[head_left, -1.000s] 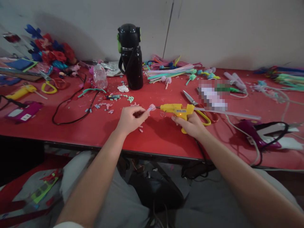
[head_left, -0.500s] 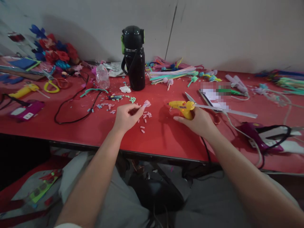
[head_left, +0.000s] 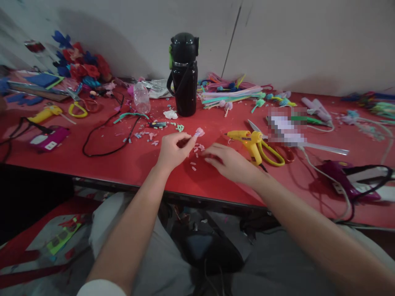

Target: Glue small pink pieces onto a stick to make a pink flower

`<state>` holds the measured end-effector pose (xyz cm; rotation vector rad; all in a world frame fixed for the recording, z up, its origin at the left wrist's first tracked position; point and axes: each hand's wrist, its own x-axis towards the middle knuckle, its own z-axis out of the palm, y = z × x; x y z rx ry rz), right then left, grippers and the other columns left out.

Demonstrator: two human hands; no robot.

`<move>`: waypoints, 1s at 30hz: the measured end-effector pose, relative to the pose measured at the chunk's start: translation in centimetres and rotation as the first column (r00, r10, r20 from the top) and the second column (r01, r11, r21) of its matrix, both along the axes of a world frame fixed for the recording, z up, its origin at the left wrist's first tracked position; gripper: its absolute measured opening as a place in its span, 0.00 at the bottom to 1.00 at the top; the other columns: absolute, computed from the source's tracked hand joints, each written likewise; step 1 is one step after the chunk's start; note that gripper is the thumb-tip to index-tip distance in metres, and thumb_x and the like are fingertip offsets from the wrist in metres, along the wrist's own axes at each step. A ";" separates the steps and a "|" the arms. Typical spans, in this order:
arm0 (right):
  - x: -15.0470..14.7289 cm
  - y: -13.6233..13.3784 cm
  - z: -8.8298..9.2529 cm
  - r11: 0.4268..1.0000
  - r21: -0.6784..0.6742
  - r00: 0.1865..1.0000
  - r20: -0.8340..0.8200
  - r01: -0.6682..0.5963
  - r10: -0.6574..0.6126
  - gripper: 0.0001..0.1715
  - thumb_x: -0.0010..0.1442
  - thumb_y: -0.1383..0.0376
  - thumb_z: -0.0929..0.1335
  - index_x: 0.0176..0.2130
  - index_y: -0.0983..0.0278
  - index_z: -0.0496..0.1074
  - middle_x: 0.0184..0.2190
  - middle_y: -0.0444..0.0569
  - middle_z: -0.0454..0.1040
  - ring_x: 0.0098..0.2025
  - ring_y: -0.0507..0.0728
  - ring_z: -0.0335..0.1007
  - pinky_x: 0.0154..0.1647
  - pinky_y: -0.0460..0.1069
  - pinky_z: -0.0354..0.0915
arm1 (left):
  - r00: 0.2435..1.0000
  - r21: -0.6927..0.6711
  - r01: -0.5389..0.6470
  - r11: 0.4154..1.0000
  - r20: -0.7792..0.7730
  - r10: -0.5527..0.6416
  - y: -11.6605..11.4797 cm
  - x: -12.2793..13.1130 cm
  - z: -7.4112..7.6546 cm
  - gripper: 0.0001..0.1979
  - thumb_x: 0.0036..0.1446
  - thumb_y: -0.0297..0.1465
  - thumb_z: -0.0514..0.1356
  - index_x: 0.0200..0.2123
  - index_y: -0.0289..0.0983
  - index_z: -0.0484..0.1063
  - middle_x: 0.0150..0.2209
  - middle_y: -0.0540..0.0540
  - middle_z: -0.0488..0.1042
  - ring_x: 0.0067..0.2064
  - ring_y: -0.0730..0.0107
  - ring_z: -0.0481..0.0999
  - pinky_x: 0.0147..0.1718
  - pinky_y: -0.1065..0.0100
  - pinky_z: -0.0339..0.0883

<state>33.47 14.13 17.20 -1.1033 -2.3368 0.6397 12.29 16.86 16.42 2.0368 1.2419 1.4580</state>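
In my left hand [head_left: 173, 151], thumb and fingers are pinched on a small pink fuzzy pipe-cleaner piece [head_left: 199, 132], which sticks out past the fingertips. My right hand [head_left: 231, 163] hovers just right of several short pink cut pieces [head_left: 194, 168] on the table. Its fingers are bent and apart from the thumb, with nothing seen between them. Behind that hand, a yellow glue gun [head_left: 247, 139] rests on the table with its nozzle pointing left. Yellow-handled scissors [head_left: 273, 155] lie against it on the right.
A black bottle [head_left: 185, 88] stands on the red table [head_left: 148, 168] near the wall. Pipe cleaners [head_left: 231, 95] lie right of it. Left are a clear plastic bottle [head_left: 141, 98] and a black cable [head_left: 92, 155]. A phone [head_left: 282, 127] and a purple power strip [head_left: 345, 181] lie right.
My right hand has let go of the glue gun, now on the table, and moved left toward the pink pieces. My left hand keeps its pinch. The view has shifted slightly left.
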 end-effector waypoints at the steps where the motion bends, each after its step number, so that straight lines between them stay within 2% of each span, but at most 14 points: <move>1: -1.1 0.9 -0.2 1.000 0.010 0.999 0.041 0.005 -0.006 0.14 0.69 0.68 0.62 0.48 0.62 0.76 0.46 0.54 0.76 0.46 0.60 0.74 0.48 0.53 0.68 | 1.000 -0.004 0.001 1.000 0.003 -0.001 0.0 0.0 0.0 0.15 0.62 0.37 0.64 0.25 0.37 0.76 0.23 0.49 0.75 0.26 0.73 0.70 0.27 0.69 0.62; 5: -3.2 2.9 -1.0 0.993 0.052 0.978 0.179 0.103 -0.111 0.13 0.68 0.70 0.63 0.45 0.63 0.76 0.46 0.56 0.74 0.44 0.60 0.73 0.43 0.52 0.66 | 1.000 -0.025 0.005 1.000 0.030 -0.004 0.0 -0.1 0.2 0.17 0.63 0.39 0.63 0.24 0.37 0.74 0.22 0.50 0.73 0.25 0.73 0.69 0.27 0.69 0.62; 11: -3.3 2.4 -1.3 0.980 0.125 0.942 0.280 0.157 -0.187 0.11 0.68 0.69 0.62 0.44 0.66 0.73 0.47 0.61 0.75 0.48 0.65 0.73 0.40 0.54 0.67 | 0.998 -0.013 -0.030 0.999 0.049 0.030 -0.3 0.1 0.2 0.17 0.64 0.39 0.63 0.24 0.38 0.73 0.22 0.50 0.73 0.25 0.73 0.69 0.27 0.69 0.62; 14: -2.2 1.7 -1.2 0.974 0.140 0.971 0.130 0.180 -0.198 0.09 0.66 0.72 0.62 0.41 0.65 0.71 0.44 0.60 0.75 0.46 0.64 0.73 0.44 0.55 0.68 | 0.998 -0.010 -0.025 1.000 0.055 0.025 -0.6 0.8 0.2 0.17 0.65 0.39 0.62 0.25 0.38 0.72 0.23 0.50 0.74 0.26 0.73 0.71 0.29 0.69 0.64; 17: -0.2 0.2 -1.1 0.975 0.026 0.966 -0.142 0.220 -0.214 0.05 0.67 0.67 0.63 0.39 0.62 0.68 0.38 0.54 0.77 0.40 0.60 0.73 0.45 0.55 0.69 | 0.995 -0.049 0.011 0.999 0.096 -0.006 -1.1 2.1 0.2 0.17 0.67 0.40 0.61 0.27 0.38 0.71 0.24 0.50 0.74 0.27 0.73 0.72 0.31 0.69 0.65; 19: 1.3 -1.1 -1.2 0.967 -0.053 0.931 -0.264 0.248 -0.253 0.04 0.67 0.64 0.65 0.42 0.61 0.69 0.38 0.52 0.77 0.40 0.60 0.75 0.44 0.55 0.70 | 0.991 -0.102 0.030 0.994 0.135 -0.016 -1.4 3.1 0.1 0.18 0.67 0.42 0.60 0.27 0.38 0.71 0.24 0.50 0.74 0.27 0.72 0.72 0.30 0.68 0.65; 22: 2.9 -2.6 -1.6 0.963 -0.069 0.902 -0.337 0.261 -0.268 0.12 0.67 0.62 0.66 0.49 0.60 0.72 0.40 0.53 0.78 0.43 0.61 0.76 0.45 0.57 0.72 | 0.986 -0.144 0.047 0.988 0.165 -0.023 -1.7 4.6 -0.1 0.19 0.67 0.43 0.60 0.28 0.38 0.70 0.25 0.49 0.74 0.28 0.72 0.73 0.31 0.68 0.65; 24: 3.4 -3.0 -1.8 0.960 -0.071 0.893 -0.352 0.273 -0.280 0.10 0.67 0.60 0.66 0.46 0.60 0.75 0.39 0.52 0.78 0.41 0.60 0.76 0.44 0.58 0.72 | 0.983 -0.164 0.065 0.984 0.183 -0.035 -1.7 5.5 -0.2 0.18 0.68 0.43 0.60 0.28 0.38 0.69 0.25 0.50 0.74 0.28 0.72 0.73 0.31 0.68 0.65; 27: 3.3 -2.8 -2.1 0.935 -0.203 0.805 -0.476 0.292 -0.354 0.10 0.64 0.55 0.69 0.38 0.59 0.75 0.33 0.50 0.78 0.35 0.59 0.76 0.40 0.57 0.73 | 0.972 -0.214 0.098 0.972 0.228 -0.048 -1.8 6.6 -0.3 0.18 0.67 0.43 0.60 0.28 0.38 0.70 0.25 0.50 0.74 0.27 0.73 0.73 0.30 0.68 0.65; 30: 2.9 -2.3 -2.0 0.900 -0.379 0.673 -0.611 0.214 -0.417 0.16 0.59 0.51 0.74 0.35 0.60 0.74 0.31 0.48 0.80 0.32 0.58 0.77 0.40 0.57 0.76 | 0.963 -0.246 0.108 0.963 0.266 -0.040 -2.0 7.6 -0.2 0.18 0.66 0.43 0.61 0.29 0.38 0.72 0.25 0.49 0.75 0.27 0.71 0.74 0.29 0.68 0.66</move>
